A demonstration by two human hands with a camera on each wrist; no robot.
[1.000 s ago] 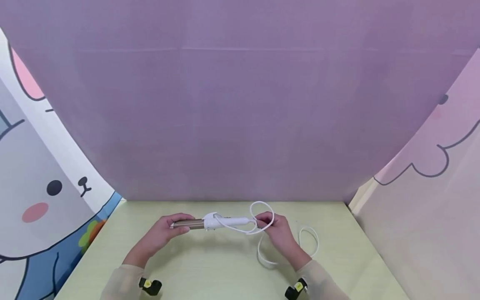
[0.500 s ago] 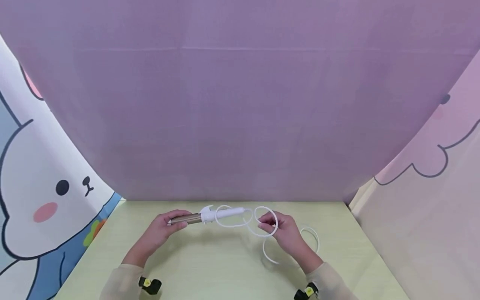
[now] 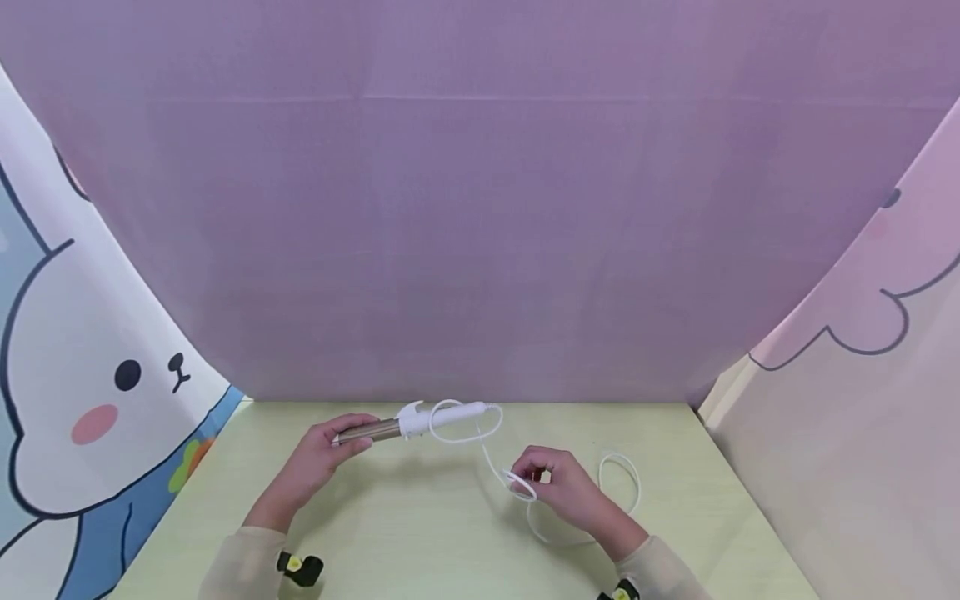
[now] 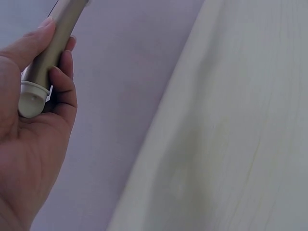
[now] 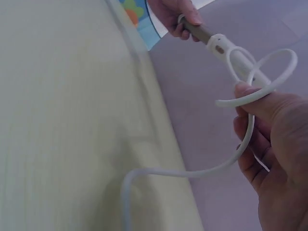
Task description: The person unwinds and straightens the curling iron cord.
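A curling iron with a white handle and a brownish-gold barrel (image 3: 384, 429) is held up above the table, its handle pointing right. My left hand (image 3: 318, 458) grips it by the barrel; the left wrist view shows the thumb and fingers around the barrel (image 4: 55, 45) near its white end cap (image 4: 32, 100). From the handle's end a white cord (image 3: 487, 454) loops around the handle and runs down to my right hand (image 3: 562, 483). There the thumb and fingers pinch the cord, seen closer in the right wrist view, where loops of cord (image 5: 284, 72) stand over the thumb.
The pale wooden table (image 3: 420, 533) lies under both hands, and a loop of cord (image 3: 636, 483) rests on it beyond the right wrist. A purple backdrop (image 3: 480, 250) rises at the far edge. Cartoon-printed panels (image 3: 75, 350) flank the sides.
My right hand has moved down and away from the handle, drawing the cord with it. The curling iron's handle end has tilted up a little in my left hand.
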